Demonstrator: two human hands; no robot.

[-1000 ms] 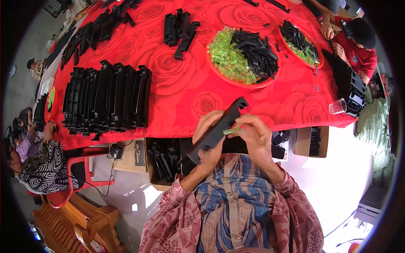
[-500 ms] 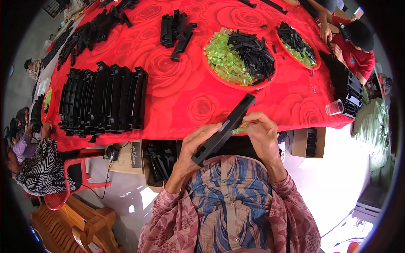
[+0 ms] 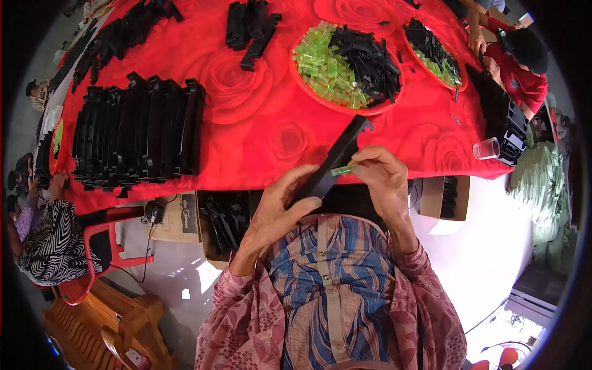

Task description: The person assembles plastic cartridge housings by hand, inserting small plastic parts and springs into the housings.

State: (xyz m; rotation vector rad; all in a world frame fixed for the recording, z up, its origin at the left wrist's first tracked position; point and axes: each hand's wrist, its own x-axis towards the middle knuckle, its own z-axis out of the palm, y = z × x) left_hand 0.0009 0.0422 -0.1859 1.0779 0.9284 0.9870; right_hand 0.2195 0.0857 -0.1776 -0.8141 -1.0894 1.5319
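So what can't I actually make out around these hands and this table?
All in the head view:
- Part of the black bar: covered by the left hand.
- The green piece's far end: hidden by the right hand's grip.
- The red bowl's bottom: buried under heaped pieces.
- The carton's top: behind the tablecloth.

A red, rose-printed tablecloth [image 3: 231,89] covers a worktable, a clear plastic cup [image 3: 487,148] near its right corner. At right, a person in a red shirt [image 3: 523,86] and dark cap works at the table's edge, near a pale green heap [image 3: 538,194]. At left, a person in black-and-white zebra print [image 3: 46,256] sits by a red plastic chair [image 3: 75,290], a slatted wooden bench [image 3: 80,324] close by.
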